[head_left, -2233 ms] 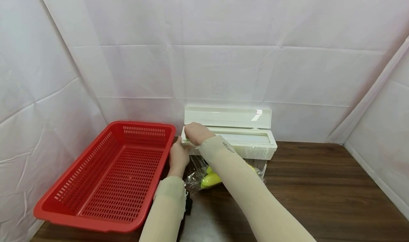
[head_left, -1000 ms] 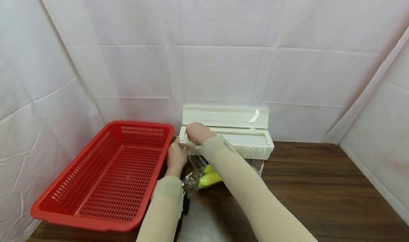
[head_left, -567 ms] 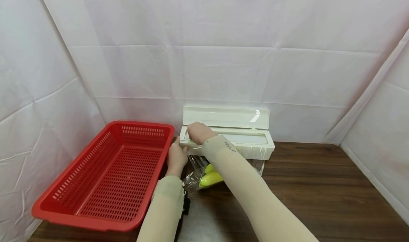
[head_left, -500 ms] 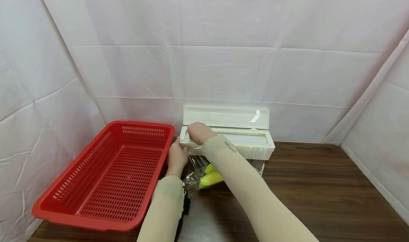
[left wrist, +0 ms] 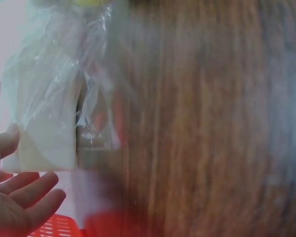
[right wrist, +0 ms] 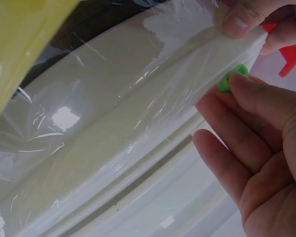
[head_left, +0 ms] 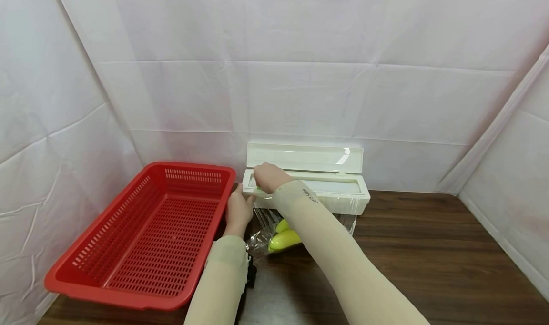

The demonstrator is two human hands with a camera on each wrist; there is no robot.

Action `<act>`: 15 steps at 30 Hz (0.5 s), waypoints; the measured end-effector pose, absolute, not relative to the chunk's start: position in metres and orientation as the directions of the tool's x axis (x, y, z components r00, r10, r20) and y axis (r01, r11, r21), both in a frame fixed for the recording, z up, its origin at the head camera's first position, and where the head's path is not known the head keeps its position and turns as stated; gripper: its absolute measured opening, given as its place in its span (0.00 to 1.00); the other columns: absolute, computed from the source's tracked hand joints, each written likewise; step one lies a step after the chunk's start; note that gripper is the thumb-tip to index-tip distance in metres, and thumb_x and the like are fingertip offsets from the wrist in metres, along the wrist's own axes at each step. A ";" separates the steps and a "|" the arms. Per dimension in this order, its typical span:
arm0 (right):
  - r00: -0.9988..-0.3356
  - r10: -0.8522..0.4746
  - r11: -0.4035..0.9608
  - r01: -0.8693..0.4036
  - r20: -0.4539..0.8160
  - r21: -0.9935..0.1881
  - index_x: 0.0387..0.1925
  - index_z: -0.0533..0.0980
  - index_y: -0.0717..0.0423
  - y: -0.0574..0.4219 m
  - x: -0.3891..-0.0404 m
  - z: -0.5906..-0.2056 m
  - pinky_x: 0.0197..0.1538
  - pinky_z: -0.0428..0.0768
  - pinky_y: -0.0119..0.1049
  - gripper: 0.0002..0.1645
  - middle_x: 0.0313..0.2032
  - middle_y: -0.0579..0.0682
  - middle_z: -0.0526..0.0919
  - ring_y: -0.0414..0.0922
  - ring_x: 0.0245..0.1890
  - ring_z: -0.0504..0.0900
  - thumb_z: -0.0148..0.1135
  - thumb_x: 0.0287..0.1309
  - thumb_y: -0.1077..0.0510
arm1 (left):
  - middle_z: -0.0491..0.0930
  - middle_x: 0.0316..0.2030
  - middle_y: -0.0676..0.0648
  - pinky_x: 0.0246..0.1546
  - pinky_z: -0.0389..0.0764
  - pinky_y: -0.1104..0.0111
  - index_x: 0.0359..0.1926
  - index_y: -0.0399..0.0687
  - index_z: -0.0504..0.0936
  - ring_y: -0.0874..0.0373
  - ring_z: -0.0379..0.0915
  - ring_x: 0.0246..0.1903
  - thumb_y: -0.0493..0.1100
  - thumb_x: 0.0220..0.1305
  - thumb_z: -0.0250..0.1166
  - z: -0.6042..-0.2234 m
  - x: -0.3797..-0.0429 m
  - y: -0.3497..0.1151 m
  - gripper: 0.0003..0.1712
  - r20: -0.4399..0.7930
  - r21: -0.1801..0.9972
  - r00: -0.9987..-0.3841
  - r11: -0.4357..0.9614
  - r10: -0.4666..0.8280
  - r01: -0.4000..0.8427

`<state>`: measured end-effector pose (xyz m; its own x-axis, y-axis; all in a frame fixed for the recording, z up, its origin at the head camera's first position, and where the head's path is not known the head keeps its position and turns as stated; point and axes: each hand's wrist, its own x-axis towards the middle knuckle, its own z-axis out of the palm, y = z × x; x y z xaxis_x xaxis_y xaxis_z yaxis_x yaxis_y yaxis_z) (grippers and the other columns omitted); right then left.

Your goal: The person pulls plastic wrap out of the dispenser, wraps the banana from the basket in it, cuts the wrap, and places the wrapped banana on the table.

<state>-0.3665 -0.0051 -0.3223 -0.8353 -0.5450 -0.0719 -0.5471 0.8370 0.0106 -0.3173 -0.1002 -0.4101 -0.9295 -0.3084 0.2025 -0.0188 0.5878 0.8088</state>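
Observation:
A white cling film dispenser box (head_left: 343, 203) stands with its lid (head_left: 309, 157) raised at the back of the table. My left hand (head_left: 238, 211) grips its left end, the thumb on the front in the left wrist view. At that same end, my right hand (head_left: 270, 178) pinches a small green slide cutter (right wrist: 233, 78) between thumb and fingers; the right wrist view shows it best. Clear cling film (right wrist: 103, 94) runs over the box's front edge and down to yellow bananas (head_left: 284, 240) lying before it. My right forearm hides part of the bananas and film.
A red plastic basket (head_left: 171, 303) with slotted walls stands on the left, close beside my left hand. White cloth walls (head_left: 300, 96) enclose the back and sides. Dark wood tabletop (head_left: 420, 248) extends to the right of the box.
My right hand has shifted slightly right along the box's edge, and a bit of green now shows under it. My left hand keeps its place at the box's end.

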 end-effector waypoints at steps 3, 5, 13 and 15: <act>-0.836 -0.543 0.838 -0.545 -0.079 0.009 0.28 0.80 0.57 -0.005 -0.367 -0.323 0.39 0.77 0.34 0.08 0.32 0.49 0.84 0.41 0.28 0.73 0.56 0.59 0.67 | 0.74 0.56 0.32 0.57 0.72 0.54 0.67 0.37 0.64 0.41 0.72 0.56 0.41 0.61 0.64 -0.411 -0.317 -0.099 0.35 0.216 0.789 -0.925 0.614 -0.313 -0.024; -0.836 -0.542 0.839 -0.545 -0.088 0.008 0.28 0.80 0.56 -0.006 -0.368 -0.324 0.38 0.77 0.34 0.09 0.31 0.49 0.84 0.41 0.27 0.73 0.56 0.60 0.67 | 0.75 0.54 0.30 0.56 0.73 0.53 0.68 0.40 0.63 0.40 0.73 0.54 0.41 0.61 0.64 -0.411 -0.316 -0.098 0.35 0.225 0.774 -0.922 0.632 -0.316 -0.028; -0.839 -0.535 0.842 -0.539 -0.103 0.015 0.24 0.77 0.55 -0.006 -0.369 -0.325 0.35 0.74 0.32 0.11 0.28 0.47 0.81 0.40 0.26 0.71 0.54 0.60 0.68 | 0.78 0.48 0.29 0.52 0.75 0.51 0.66 0.45 0.67 0.38 0.75 0.50 0.40 0.61 0.64 -0.411 -0.316 -0.098 0.32 0.242 0.731 -0.919 0.682 -0.310 -0.038; -0.840 -0.533 0.844 -0.536 -0.105 0.008 0.23 0.76 0.55 -0.006 -0.370 -0.325 0.35 0.73 0.32 0.12 0.27 0.47 0.81 0.40 0.26 0.70 0.54 0.60 0.68 | 0.78 0.47 0.29 0.51 0.75 0.51 0.65 0.44 0.68 0.38 0.74 0.50 0.40 0.61 0.64 -0.411 -0.317 -0.098 0.32 0.245 0.726 -0.919 0.686 -0.310 -0.038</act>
<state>-0.3700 -0.0059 -0.3250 -0.8398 -0.5326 -0.1055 -0.5363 0.8440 0.0080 -0.3166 -0.0980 -0.4109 -0.9187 -0.3101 0.2445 -0.0383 0.6863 0.7263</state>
